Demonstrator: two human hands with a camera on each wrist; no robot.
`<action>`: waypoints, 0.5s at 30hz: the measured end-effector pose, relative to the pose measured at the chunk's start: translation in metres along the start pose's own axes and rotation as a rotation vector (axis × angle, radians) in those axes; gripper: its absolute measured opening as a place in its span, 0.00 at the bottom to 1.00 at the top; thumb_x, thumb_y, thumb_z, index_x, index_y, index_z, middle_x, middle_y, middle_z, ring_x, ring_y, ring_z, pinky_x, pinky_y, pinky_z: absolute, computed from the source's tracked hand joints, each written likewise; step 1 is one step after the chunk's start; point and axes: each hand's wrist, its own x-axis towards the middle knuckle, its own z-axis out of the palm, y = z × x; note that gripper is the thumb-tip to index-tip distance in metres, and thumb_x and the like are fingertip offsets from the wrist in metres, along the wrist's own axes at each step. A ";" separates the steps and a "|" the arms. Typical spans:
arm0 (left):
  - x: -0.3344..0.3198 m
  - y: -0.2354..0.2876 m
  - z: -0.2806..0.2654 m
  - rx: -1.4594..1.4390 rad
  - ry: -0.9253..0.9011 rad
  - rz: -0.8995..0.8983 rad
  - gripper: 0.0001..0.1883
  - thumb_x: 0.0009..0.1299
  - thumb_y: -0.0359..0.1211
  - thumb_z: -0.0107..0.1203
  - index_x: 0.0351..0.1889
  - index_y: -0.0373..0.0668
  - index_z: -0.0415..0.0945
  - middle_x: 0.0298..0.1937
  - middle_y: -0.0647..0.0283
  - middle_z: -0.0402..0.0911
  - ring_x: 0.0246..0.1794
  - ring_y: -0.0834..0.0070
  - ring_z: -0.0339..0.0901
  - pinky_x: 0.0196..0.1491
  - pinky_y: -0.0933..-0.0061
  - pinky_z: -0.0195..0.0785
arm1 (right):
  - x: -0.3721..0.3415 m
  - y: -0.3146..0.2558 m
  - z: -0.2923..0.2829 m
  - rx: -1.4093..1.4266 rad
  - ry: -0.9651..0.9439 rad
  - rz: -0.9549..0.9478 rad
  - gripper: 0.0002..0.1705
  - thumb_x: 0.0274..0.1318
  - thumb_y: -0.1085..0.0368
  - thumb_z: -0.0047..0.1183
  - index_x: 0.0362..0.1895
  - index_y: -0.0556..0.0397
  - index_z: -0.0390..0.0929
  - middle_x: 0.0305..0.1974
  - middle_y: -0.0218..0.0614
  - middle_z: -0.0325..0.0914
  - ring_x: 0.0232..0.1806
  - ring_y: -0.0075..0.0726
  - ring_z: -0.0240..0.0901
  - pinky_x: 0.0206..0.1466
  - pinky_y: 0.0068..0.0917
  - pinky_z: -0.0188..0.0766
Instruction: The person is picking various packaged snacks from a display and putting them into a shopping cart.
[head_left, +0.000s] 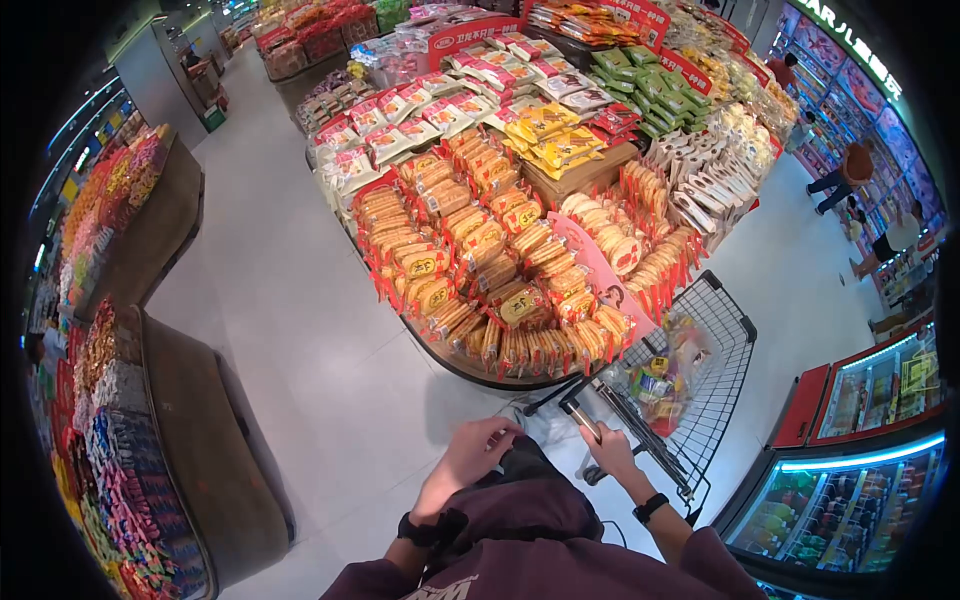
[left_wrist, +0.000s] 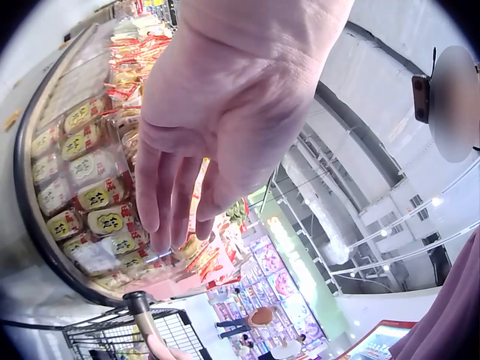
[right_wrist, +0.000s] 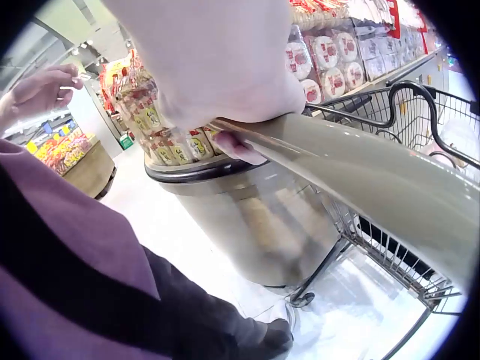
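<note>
My right hand point(head_left: 613, 451) grips the handle point(head_left: 580, 420) of a wire shopping cart point(head_left: 735, 345). The right wrist view shows its fingers wrapped round the thick grey handle bar point(right_wrist: 360, 172). In front of my body my left hand point(head_left: 477, 452) hangs in the air, holding nothing. Its fingers point(left_wrist: 184, 195) droop loosely in the left wrist view. Beyond both hands is a rounded display stand heaped with packaged biscuits point(head_left: 470, 230) in red and clear wrappers. Inside the cart lies a clear bag point(head_left: 660, 385) with colourful packets.
Yellow packets point(head_left: 555, 135) and green packets point(head_left: 650, 90) sit farther back on the stand. A candy counter point(head_left: 215, 450) runs along the left, with pale floor point(head_left: 300, 300) between. Lit glass coolers point(head_left: 850, 500) stand at right. Several people point(head_left: 855, 165) are at the far right shelves.
</note>
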 end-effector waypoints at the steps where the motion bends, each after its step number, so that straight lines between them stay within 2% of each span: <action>1: -0.002 -0.005 0.005 -0.009 -0.014 0.013 0.09 0.74 0.28 0.53 0.48 0.37 0.82 0.42 0.55 0.86 0.37 0.64 0.85 0.44 0.68 0.78 | 0.000 0.003 0.003 -0.014 0.003 -0.019 0.28 0.64 0.41 0.54 0.43 0.57 0.78 0.23 0.60 0.77 0.30 0.71 0.78 0.34 0.56 0.75; 3: -0.009 -0.014 0.019 -0.032 -0.048 0.022 0.09 0.73 0.30 0.55 0.46 0.37 0.81 0.39 0.52 0.85 0.36 0.57 0.83 0.43 0.63 0.76 | -0.008 0.001 0.004 -0.038 -0.007 -0.050 0.29 0.60 0.42 0.59 0.47 0.57 0.78 0.24 0.60 0.78 0.31 0.71 0.78 0.35 0.56 0.76; 6: -0.014 -0.019 0.036 0.001 -0.049 0.099 0.10 0.73 0.31 0.55 0.48 0.38 0.80 0.41 0.51 0.84 0.39 0.55 0.82 0.45 0.61 0.75 | -0.011 0.009 0.019 -0.087 -0.025 -0.029 0.31 0.56 0.45 0.64 0.52 0.57 0.77 0.26 0.58 0.78 0.32 0.68 0.79 0.37 0.55 0.76; 7: -0.014 -0.019 0.039 0.036 -0.099 0.080 0.11 0.74 0.32 0.54 0.50 0.39 0.79 0.46 0.52 0.83 0.45 0.54 0.81 0.49 0.59 0.74 | -0.011 0.011 0.024 -0.045 -0.020 -0.038 0.30 0.56 0.48 0.64 0.53 0.57 0.76 0.26 0.58 0.78 0.32 0.67 0.79 0.38 0.55 0.76; 10: -0.013 -0.040 0.065 0.074 -0.073 0.225 0.11 0.74 0.33 0.53 0.51 0.41 0.78 0.48 0.53 0.82 0.50 0.55 0.80 0.52 0.59 0.74 | -0.017 -0.007 0.017 -0.014 0.002 -0.132 0.20 0.58 0.54 0.63 0.44 0.56 0.74 0.24 0.57 0.77 0.29 0.68 0.77 0.34 0.56 0.74; 11: -0.013 -0.040 0.067 0.117 -0.121 0.220 0.12 0.75 0.33 0.55 0.54 0.42 0.77 0.55 0.56 0.81 0.56 0.54 0.78 0.58 0.60 0.73 | -0.017 -0.011 0.019 0.019 0.029 -0.177 0.18 0.58 0.55 0.62 0.41 0.55 0.73 0.22 0.55 0.77 0.27 0.68 0.76 0.32 0.57 0.73; 13: -0.013 -0.038 0.071 0.155 -0.149 0.235 0.13 0.75 0.33 0.55 0.55 0.42 0.77 0.57 0.54 0.80 0.57 0.53 0.77 0.58 0.59 0.72 | -0.020 -0.016 0.020 0.056 0.055 -0.241 0.18 0.58 0.57 0.62 0.42 0.56 0.72 0.18 0.53 0.75 0.25 0.67 0.76 0.29 0.55 0.74; 15: -0.009 -0.036 0.075 0.161 -0.186 0.234 0.13 0.74 0.32 0.55 0.55 0.42 0.77 0.58 0.53 0.79 0.57 0.51 0.77 0.59 0.58 0.72 | -0.023 -0.020 0.025 0.056 0.055 -0.244 0.19 0.57 0.57 0.62 0.44 0.57 0.73 0.19 0.55 0.76 0.25 0.67 0.78 0.29 0.54 0.76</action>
